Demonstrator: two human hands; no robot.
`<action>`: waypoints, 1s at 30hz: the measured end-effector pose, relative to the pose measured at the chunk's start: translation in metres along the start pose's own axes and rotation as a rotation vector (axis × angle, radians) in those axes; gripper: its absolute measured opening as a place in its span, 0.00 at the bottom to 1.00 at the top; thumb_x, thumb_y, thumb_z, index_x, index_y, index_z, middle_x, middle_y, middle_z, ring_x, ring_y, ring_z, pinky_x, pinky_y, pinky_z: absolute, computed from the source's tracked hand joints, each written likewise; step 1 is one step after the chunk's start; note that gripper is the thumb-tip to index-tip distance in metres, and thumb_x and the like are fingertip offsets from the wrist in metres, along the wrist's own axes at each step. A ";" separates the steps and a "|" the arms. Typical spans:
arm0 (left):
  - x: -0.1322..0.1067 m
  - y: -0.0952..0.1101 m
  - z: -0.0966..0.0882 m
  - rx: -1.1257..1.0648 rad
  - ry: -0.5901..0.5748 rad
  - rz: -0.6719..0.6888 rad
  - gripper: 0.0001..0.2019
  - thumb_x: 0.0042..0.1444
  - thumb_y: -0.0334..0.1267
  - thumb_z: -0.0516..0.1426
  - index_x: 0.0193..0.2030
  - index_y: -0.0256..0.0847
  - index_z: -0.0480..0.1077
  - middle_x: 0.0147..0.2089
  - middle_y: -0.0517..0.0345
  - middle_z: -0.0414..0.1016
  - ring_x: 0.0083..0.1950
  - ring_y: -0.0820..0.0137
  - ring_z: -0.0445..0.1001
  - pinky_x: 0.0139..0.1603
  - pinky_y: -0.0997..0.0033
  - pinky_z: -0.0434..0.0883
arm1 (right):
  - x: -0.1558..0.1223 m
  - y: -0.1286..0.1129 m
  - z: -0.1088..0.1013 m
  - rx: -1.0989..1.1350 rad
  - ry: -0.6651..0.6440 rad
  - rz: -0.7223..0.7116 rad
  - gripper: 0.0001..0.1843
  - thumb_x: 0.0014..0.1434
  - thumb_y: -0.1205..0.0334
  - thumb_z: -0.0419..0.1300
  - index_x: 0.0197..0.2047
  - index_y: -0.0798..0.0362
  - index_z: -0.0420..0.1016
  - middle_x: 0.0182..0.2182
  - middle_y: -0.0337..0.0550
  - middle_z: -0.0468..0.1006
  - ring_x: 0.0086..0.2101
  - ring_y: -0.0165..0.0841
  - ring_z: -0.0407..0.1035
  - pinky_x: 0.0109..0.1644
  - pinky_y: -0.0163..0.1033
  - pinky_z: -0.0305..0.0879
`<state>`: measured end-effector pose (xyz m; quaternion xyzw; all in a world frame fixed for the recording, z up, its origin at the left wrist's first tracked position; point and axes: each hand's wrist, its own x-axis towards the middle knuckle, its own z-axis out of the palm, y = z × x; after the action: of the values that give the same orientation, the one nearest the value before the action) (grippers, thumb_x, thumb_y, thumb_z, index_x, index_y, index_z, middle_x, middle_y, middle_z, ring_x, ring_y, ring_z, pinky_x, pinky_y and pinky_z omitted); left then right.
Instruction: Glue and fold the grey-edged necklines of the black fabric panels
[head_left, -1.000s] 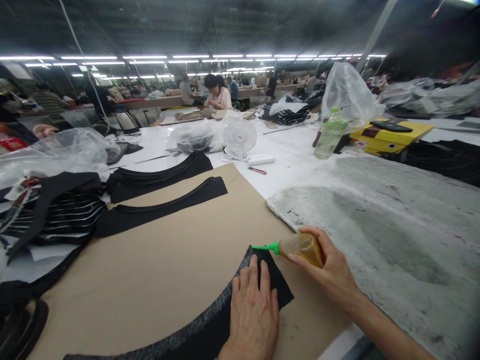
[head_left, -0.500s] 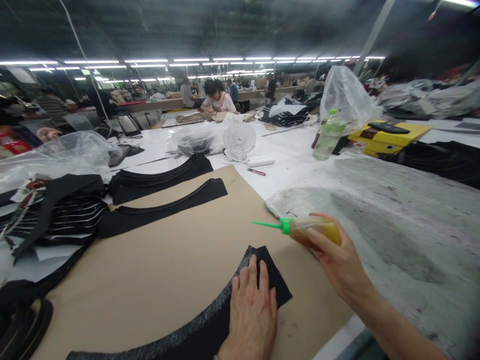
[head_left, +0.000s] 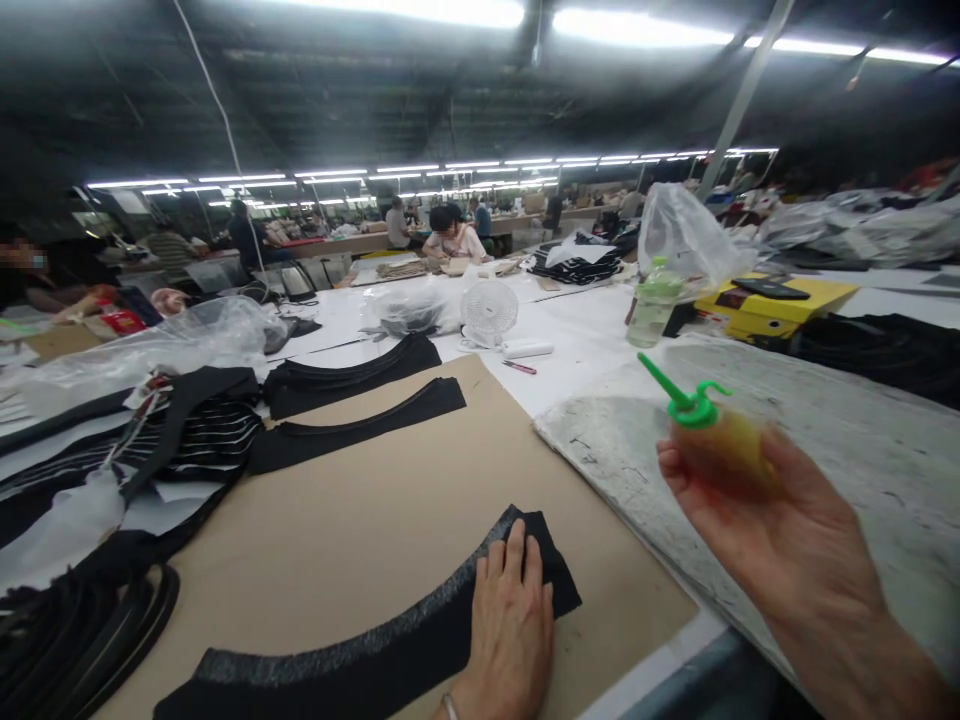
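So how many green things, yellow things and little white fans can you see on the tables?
Green things: 2, the glue bottle's nozzle in the right hand and the drink bottle's cap
Yellow things: 1, the yellow box
White fans: 1, the fan
Total: 4

A long white counter point(head_left: 577, 330) runs away into a wide, dim workshop hall. On it stands a small white fan point(head_left: 488, 312). Behind the fan, further counters cross the hall, with people seated at them. Above the fan, rows of fluorescent tube lights point(head_left: 420, 168) line a dark ceiling. Right of the fan, a pale post point(head_left: 739, 100) slants up to the ceiling.
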<state>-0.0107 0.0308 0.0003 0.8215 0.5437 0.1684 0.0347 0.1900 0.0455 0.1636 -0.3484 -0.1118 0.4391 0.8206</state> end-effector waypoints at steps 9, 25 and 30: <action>0.019 0.000 -0.042 -0.193 -0.048 0.044 0.21 0.64 0.35 0.45 0.63 0.45 0.61 0.62 0.52 0.66 0.59 0.60 0.65 0.61 0.56 0.64 | 0.000 0.001 -0.019 0.023 -0.017 0.148 0.15 0.59 0.50 0.59 0.44 0.47 0.78 0.43 0.40 0.78 0.38 0.35 0.74 0.34 0.36 0.78; 0.077 -0.073 -0.052 -0.159 -0.225 0.263 0.17 0.62 0.35 0.48 0.54 0.51 0.70 0.51 0.52 0.73 0.49 0.60 0.67 0.52 0.56 0.63 | 0.003 0.011 -0.042 0.000 -0.046 0.200 0.23 0.45 0.51 0.70 0.43 0.51 0.77 0.40 0.44 0.79 0.36 0.38 0.75 0.36 0.39 0.78; 0.090 -0.088 -0.050 -0.404 -0.164 0.131 0.18 0.54 0.26 0.48 0.42 0.46 0.75 0.49 0.55 0.77 0.49 0.65 0.72 0.53 0.62 0.67 | -0.001 0.010 -0.039 0.008 -0.043 0.189 0.24 0.41 0.52 0.72 0.42 0.52 0.77 0.40 0.44 0.79 0.36 0.39 0.75 0.35 0.39 0.78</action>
<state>-0.0724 0.1413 0.0480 0.8423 0.4398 0.2086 0.2314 0.2022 0.0300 0.1283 -0.3445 -0.0945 0.5224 0.7743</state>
